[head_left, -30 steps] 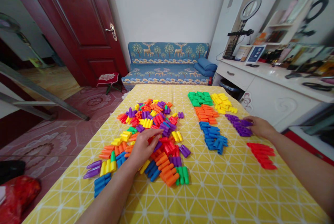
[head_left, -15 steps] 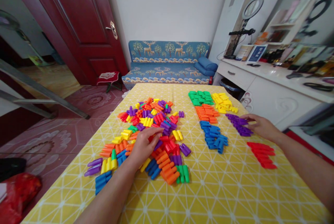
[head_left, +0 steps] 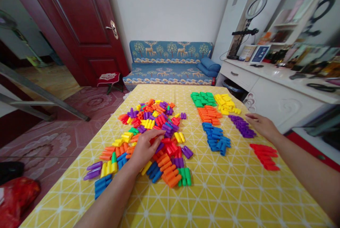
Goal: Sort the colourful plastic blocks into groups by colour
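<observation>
My left hand (head_left: 147,146) rests in a large mixed heap of coloured plastic pieces (head_left: 164,160), its thumb and fingers curled around a purple piece (head_left: 160,147). Just right of the purple group (head_left: 242,126), my right hand (head_left: 259,123) hovers with its fingers apart and nothing in them. Single-colour groups lie on the right half: green (head_left: 203,99), yellow (head_left: 226,104), orange (head_left: 209,115), blue (head_left: 215,138) and red (head_left: 265,156).
A yellow patterned cloth (head_left: 225,192) covers the table. Beyond its far edge stands a blue sofa (head_left: 170,70). A white dresser (head_left: 281,93) with bottles and a ring light (head_left: 256,6) is at the right; a red stool (head_left: 108,78) stands at the left.
My right hand has let go of the purple pieces and drawn slightly right, away from them. My left hand has hardly moved. The whole view has shifted a little.
</observation>
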A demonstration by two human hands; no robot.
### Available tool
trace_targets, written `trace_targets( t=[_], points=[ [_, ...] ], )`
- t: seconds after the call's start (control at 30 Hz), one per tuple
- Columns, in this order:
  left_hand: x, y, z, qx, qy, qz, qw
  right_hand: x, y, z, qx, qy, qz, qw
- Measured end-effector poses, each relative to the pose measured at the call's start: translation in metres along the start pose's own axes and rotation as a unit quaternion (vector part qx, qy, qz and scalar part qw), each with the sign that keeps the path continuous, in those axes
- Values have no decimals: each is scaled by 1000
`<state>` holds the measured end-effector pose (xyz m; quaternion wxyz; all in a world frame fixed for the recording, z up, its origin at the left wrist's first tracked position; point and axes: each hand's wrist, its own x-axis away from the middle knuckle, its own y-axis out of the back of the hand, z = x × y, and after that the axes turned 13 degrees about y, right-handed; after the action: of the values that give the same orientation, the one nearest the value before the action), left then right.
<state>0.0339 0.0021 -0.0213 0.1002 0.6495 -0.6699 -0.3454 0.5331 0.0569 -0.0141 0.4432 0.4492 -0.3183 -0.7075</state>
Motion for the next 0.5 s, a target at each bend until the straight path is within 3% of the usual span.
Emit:
trace_targets(
  t=[0.1,0.2,0.4,0.5],
  points=[
    [0,-1,1,1,4,2,1000,-12,-6,8,1,-37,51,998],
    [-1,-1,0,6,3,1,1000,-24,-12,14,9,-50,58,997],
    [-2,0,-1,8,4,3,1000,-31,-17,21,14,-40,39,998],
    [0,0,0,3,6,5,1000,-30,-19,20,19,-13,0,1000]
  ],
)
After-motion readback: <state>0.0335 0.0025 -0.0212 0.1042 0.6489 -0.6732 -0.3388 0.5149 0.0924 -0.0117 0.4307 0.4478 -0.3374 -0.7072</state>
